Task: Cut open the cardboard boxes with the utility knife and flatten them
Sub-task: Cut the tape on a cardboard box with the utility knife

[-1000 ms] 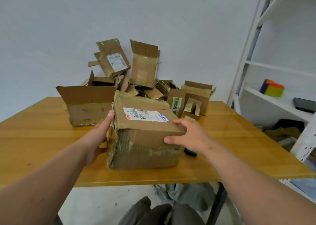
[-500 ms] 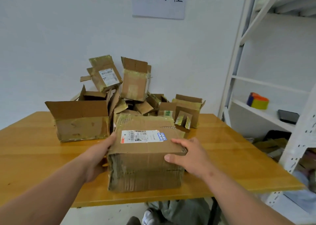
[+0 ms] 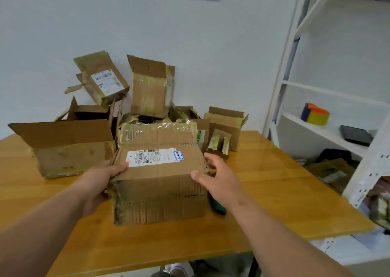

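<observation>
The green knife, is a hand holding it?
No, the green utility knife lies on the wooden table beside the labelled cardboard box, under the right hand, which does not grip it.

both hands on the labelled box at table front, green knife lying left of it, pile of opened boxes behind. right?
Not quite: the head view shows the green knife lying right of the labelled box, partly under the right hand. The left hand, table and pile of opened boxes are as stated.

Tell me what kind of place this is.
Probably a storeroom or packing room. Used cardboard boxes are piled on a wooden table against a bare wall, and white metal shelving stands to the right, with more cardboard underneath.
</observation>
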A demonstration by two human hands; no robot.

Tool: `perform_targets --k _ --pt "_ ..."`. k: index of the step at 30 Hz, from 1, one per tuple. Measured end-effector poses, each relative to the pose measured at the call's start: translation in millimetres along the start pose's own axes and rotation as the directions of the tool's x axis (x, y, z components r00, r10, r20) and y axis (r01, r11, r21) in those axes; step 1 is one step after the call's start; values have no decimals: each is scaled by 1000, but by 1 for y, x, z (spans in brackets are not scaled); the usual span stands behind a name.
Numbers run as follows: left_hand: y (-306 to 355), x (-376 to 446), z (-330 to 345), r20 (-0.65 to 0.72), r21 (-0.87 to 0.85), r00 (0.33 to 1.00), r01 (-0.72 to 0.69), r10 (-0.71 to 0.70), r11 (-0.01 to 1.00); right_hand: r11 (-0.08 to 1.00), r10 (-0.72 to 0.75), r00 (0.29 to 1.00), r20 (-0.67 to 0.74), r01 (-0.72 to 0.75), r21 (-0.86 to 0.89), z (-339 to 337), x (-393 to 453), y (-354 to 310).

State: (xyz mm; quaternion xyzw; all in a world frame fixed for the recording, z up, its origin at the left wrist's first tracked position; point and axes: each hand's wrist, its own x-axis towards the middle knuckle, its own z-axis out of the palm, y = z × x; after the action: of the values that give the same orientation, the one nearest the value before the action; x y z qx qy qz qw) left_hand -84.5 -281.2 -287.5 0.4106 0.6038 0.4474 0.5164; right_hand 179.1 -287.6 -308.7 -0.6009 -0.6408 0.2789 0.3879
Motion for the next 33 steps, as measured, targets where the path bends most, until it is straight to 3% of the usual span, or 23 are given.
perform_targets --k 2,3,5,7,9,12,17,24,28,31,33 --pt "11 1 3 -1 227 992 -126 130 966 980 95 992 -88 -78 182 -7 9 10" --pt "18 2 6 3 431 971 -218 240 876 982 136 978 -155 -113 150 -8 15 20" --pt "31 3 17 119 785 901 -342 417 516 976 203 954 -221 -215 -32 -3 26 41" --pt "38 1 35 311 860 866 -432 392 271 940 233 959 -158 -264 -215 9 30 59" --pt "37 2 51 445 864 857 -487 259 128 872 235 970 -62 -238 -428 21 28 70" --pt "26 10 59 507 859 844 -511 174 -24 774 180 983 -24 -157 -613 28 28 75" --pt "17 18 53 554 832 799 -538 234 -135 782 240 970 44 -166 -601 16 28 64" --pt "18 16 56 577 815 782 -569 237 -105 815 290 954 74 -206 -542 -2 2 65" --pt "22 19 60 577 815 796 -575 184 -69 925 278 961 8 -265 -272 -11 -11 70" --pt "23 17 75 553 832 808 -549 203 -79 979 201 978 53 -199 -38 -17 -19 75" --pt "19 15 86 519 854 807 -508 281 -116 991 128 988 90 -132 30 -20 -24 74"
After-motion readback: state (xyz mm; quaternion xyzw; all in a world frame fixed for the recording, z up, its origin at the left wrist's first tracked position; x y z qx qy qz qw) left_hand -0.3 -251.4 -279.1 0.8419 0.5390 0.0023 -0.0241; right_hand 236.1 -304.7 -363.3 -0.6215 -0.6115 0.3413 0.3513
